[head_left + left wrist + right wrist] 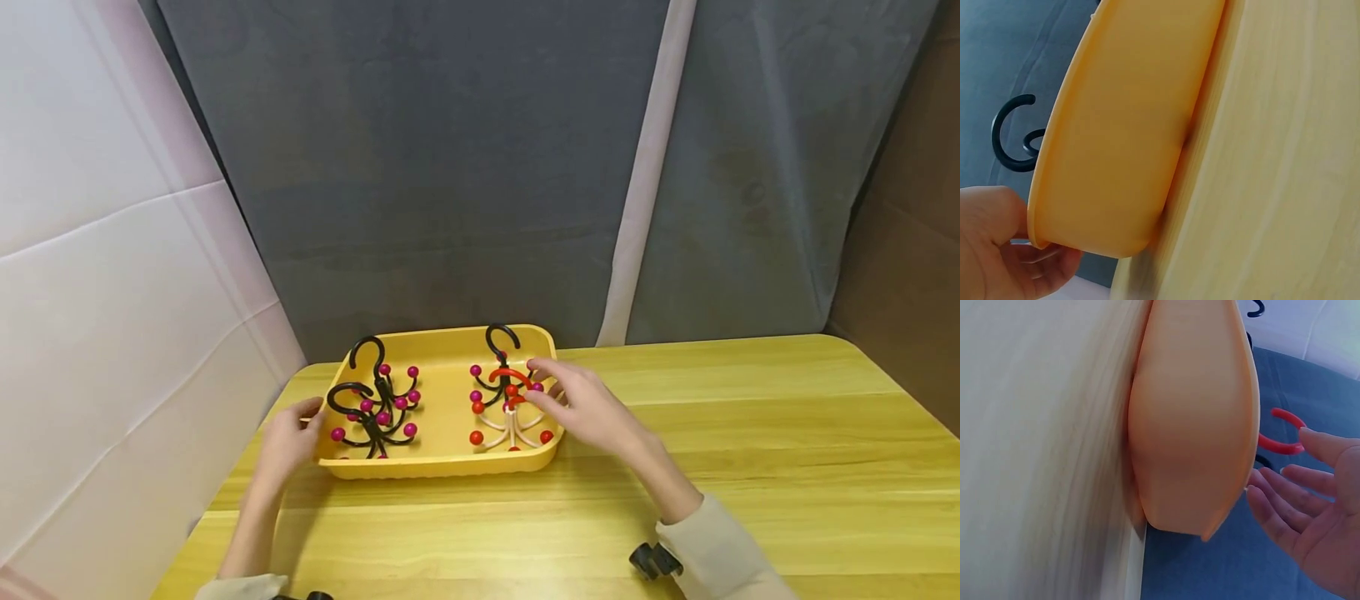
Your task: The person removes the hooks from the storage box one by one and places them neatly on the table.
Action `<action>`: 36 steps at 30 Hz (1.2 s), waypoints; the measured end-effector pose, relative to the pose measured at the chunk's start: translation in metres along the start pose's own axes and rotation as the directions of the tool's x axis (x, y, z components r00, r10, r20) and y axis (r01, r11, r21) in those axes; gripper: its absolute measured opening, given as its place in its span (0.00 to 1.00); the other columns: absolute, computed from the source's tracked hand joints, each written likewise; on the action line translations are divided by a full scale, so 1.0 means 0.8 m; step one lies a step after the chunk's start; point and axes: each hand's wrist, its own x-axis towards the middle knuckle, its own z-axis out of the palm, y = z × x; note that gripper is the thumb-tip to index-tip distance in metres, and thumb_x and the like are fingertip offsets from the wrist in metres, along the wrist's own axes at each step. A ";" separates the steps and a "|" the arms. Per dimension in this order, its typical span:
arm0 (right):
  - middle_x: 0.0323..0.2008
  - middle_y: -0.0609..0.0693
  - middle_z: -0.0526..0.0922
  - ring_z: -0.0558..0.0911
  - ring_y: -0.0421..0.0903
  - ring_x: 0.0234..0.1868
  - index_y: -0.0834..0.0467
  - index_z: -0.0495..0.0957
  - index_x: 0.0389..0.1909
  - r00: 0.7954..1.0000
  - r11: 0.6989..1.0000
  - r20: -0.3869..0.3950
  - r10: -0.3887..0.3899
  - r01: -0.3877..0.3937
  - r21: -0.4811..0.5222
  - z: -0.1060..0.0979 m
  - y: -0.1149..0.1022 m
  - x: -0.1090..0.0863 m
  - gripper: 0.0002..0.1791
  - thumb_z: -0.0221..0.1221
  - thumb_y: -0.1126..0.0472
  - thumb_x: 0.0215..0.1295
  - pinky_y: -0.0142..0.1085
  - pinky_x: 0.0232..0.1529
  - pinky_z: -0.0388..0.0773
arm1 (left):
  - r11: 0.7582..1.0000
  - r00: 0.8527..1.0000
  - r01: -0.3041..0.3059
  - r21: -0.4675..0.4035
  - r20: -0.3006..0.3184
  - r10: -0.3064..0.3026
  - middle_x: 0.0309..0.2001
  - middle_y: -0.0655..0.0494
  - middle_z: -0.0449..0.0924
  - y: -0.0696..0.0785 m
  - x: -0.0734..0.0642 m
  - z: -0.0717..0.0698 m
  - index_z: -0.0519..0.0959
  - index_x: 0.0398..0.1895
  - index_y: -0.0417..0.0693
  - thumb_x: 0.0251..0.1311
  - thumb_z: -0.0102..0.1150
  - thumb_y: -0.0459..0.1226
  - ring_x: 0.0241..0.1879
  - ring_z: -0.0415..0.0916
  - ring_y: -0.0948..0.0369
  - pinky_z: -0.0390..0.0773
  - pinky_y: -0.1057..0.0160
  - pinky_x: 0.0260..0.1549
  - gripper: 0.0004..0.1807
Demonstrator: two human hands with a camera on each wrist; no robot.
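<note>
A yellow plastic tray (442, 468) sits on the wooden table with several claw-like hangers in it. My left hand (288, 442) grips its left rim; in the left wrist view the thumb and fingers (1054, 265) lie on either side of the corner. Two black hangers with magenta ball tips, one in front (371, 427) and one behind (382, 385), stand at the tray's left. At its right are another black hanger (504, 367) and a white hanger (512, 425) with red balls and a red hook (1282, 447). Over the right rim reaches my right hand (592, 408), fingers spread loosely, the thumb overlapping the red hook.
The wooden table (750, 467) extends to the right and in front of the tray. A dark grey cloth (450, 167) hangs close behind the tray. White fabric (135, 333) walls off the left side, and a brown panel (900, 275) stands at the right.
</note>
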 end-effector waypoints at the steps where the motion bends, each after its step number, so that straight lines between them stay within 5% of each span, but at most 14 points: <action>1: 0.59 0.59 0.80 0.83 0.49 0.42 0.63 0.73 0.67 1.000 1.000 -0.002 -0.004 0.004 -0.004 0.002 0.000 0.000 0.27 0.62 0.55 0.72 0.38 0.42 0.81 | 1.000 1.000 -0.001 0.001 -0.015 0.001 0.50 0.25 0.79 -0.001 0.000 0.001 0.73 0.60 0.22 0.71 0.49 0.30 0.47 0.79 0.39 0.79 0.56 0.39 0.20; 7: 0.46 0.53 0.85 0.81 0.44 0.37 0.63 0.81 0.56 0.999 0.999 -0.024 -0.029 0.028 -0.043 0.010 -0.001 0.003 0.18 0.64 0.58 0.70 0.37 0.39 0.81 | 1.000 0.998 0.003 0.001 -0.061 -0.003 0.48 0.28 0.81 -0.002 -0.002 0.004 0.75 0.59 0.24 0.69 0.51 0.29 0.44 0.81 0.41 0.76 0.64 0.32 0.19; 12: 0.29 0.45 0.78 0.75 0.42 0.29 0.58 0.82 0.38 0.996 0.997 -0.050 -0.068 0.066 -0.043 0.017 -0.006 0.011 0.04 0.64 0.61 0.70 0.33 0.30 0.76 | 1.000 1.000 0.005 -0.019 -0.023 -0.006 0.48 0.30 0.82 -0.004 -0.001 -0.001 0.76 0.60 0.27 0.70 0.54 0.31 0.44 0.81 0.43 0.77 0.63 0.35 0.20; 15: 0.27 0.43 0.76 0.74 0.42 0.27 0.57 0.80 0.33 0.995 0.997 -0.073 -0.074 0.071 -0.038 0.019 -0.010 0.014 0.05 0.64 0.61 0.70 0.32 0.26 0.74 | 0.999 1.000 0.013 -0.048 0.002 -0.012 0.49 0.30 0.81 -0.004 0.000 -0.003 0.75 0.61 0.27 0.70 0.55 0.31 0.44 0.81 0.44 0.77 0.64 0.34 0.20; 36: 0.30 0.48 0.81 0.78 0.41 0.27 0.60 0.83 0.36 0.987 0.997 -0.146 -0.074 0.074 -0.003 0.014 -0.024 0.014 0.03 0.66 0.64 0.67 0.31 0.27 0.76 | 0.982 0.995 0.048 -0.182 0.093 -0.032 0.49 0.36 0.79 -0.016 -0.002 -0.013 0.73 0.63 0.26 0.72 0.56 0.33 0.45 0.79 0.49 0.76 0.68 0.33 0.22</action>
